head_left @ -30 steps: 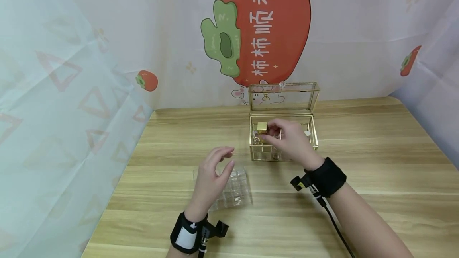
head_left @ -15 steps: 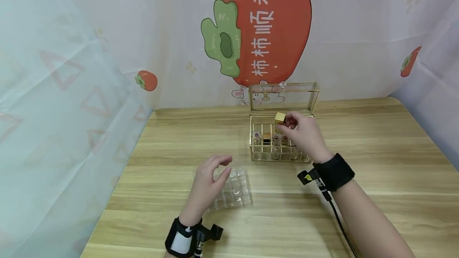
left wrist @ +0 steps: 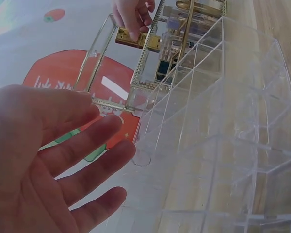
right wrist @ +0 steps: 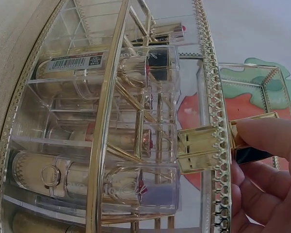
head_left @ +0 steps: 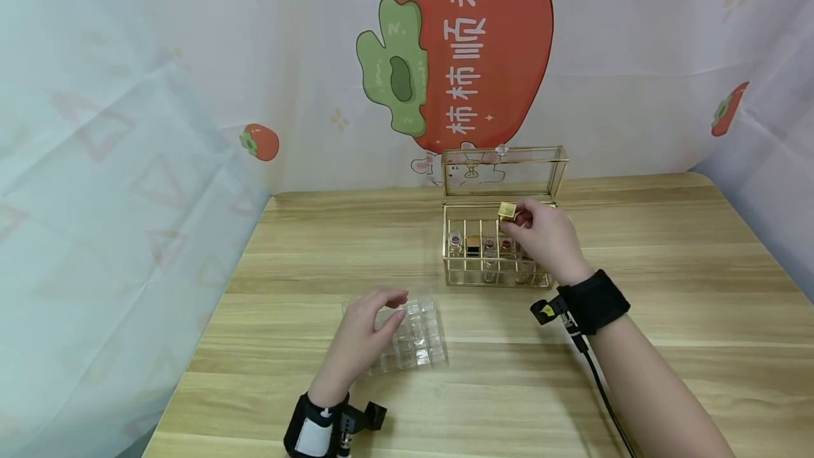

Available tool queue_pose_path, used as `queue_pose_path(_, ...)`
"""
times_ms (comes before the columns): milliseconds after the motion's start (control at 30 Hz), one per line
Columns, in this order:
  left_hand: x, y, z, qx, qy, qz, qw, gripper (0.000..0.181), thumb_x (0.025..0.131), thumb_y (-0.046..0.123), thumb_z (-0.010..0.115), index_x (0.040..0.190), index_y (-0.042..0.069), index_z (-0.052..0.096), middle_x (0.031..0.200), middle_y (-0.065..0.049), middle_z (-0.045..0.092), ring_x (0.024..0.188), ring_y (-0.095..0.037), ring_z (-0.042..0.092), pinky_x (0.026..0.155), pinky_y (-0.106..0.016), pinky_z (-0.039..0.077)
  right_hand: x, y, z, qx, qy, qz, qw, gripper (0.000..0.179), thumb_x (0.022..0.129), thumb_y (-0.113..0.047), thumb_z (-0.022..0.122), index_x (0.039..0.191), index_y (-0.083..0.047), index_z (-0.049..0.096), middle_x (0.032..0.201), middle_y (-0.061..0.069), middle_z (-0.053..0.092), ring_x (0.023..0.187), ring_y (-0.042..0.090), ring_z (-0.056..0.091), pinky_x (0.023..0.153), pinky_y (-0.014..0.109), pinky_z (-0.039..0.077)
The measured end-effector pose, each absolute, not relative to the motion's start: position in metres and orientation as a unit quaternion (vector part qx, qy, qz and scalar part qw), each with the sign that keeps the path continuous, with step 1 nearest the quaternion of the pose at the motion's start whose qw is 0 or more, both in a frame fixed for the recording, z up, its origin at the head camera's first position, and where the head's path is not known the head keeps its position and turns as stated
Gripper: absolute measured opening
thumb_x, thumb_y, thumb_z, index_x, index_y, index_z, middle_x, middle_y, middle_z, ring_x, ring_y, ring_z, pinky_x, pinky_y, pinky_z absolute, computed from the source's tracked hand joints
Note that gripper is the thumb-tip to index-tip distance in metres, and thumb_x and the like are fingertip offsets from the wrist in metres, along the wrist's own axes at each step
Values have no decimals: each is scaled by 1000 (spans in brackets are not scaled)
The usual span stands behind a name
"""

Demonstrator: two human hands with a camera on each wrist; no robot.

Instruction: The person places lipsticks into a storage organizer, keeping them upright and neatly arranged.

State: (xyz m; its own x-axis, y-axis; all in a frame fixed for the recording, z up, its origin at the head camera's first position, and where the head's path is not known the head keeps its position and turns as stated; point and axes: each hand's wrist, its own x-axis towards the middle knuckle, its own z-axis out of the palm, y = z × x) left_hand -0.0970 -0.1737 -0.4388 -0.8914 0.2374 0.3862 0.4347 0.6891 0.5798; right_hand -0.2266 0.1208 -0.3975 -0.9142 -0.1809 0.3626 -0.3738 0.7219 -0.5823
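Observation:
My right hand (head_left: pixel 545 239) pinches a gold-and-black, square-ended lipstick (head_left: pixel 506 211) between thumb and fingers, above the back part of a gold-framed glass box (head_left: pixel 461 277). The box stands with its lid (head_left: pixel 502 196) up. Slots inside it hold several lipsticks (right wrist: pixel 77 73), seen close in the right wrist view. My left hand (head_left: pixel 359 334) hovers near the left side of a clear divided organizer (head_left: pixel 416 345), fingers loosely bent and holding nothing. In the left wrist view the organizer's compartments (left wrist: pixel 223 145) appear beside the spread fingers (left wrist: pixel 97 167).
A wooden table (head_left: pixel 305 246) lies under everything. Behind the box hangs a white curtain (head_left: pixel 636 34) with a large red persimmon print. A black cable (head_left: pixel 594 380) runs from the right wrist strap toward the front.
My right hand has carried the lipstick rightward over the box, from its left part to right of the middle. The left hand has drawn back slightly toward the front left.

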Motion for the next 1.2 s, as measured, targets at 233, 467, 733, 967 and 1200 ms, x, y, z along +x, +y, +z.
queue_pose_path(233,-98,-175,-442,-188,-911,-344,133,27,87,9,67,113,4,66,106,-6,70,95,-15,61,84,-45,54,-231,124,-401,158,-921,329,135,24,83,-17,71,99,2,65,77,14,67,69,25,58,73,48,43)
queue_pose_path(467,-97,-174,-441,-189,-912,-340,131,27,87,9,67,114,5,66,106,-6,70,96,-15,60,83,-44,54,-233,125,-400,170,-921,331,114,24,86,-14,68,103,1,66,84,15,68,72,26,57,78,51,40)
queue_pose_path(733,-97,-173,-442,-185,-914,-337,127,27,88,10,66,114,6,66,107,-6,70,97,-14,60,84,-43,54,-234,128,-394,167,-932,312,73,36,88,-15,64,118,3,64,94,18,70,71,28,58,84,58,37)
queue_pose_path(967,-97,-174,-443,-189,-915,-334,128,26,88,11,66,114,6,66,106,-6,70,98,-15,60,85,-44,54,-234,129,-395,170,-937,294,75,35,87,-15,63,116,5,65,92,17,67,66,27,52,80,56,38)
queue_pose_path(1200,-97,-173,-444,-186,-918,-330,120,26,89,11,65,115,7,66,108,-5,70,99,-14,59,86,-42,54,-233,128,-397,165,-938,295,80,33,88,-15,62,117,0,66,87,13,64,60,24,42,71,47,34)
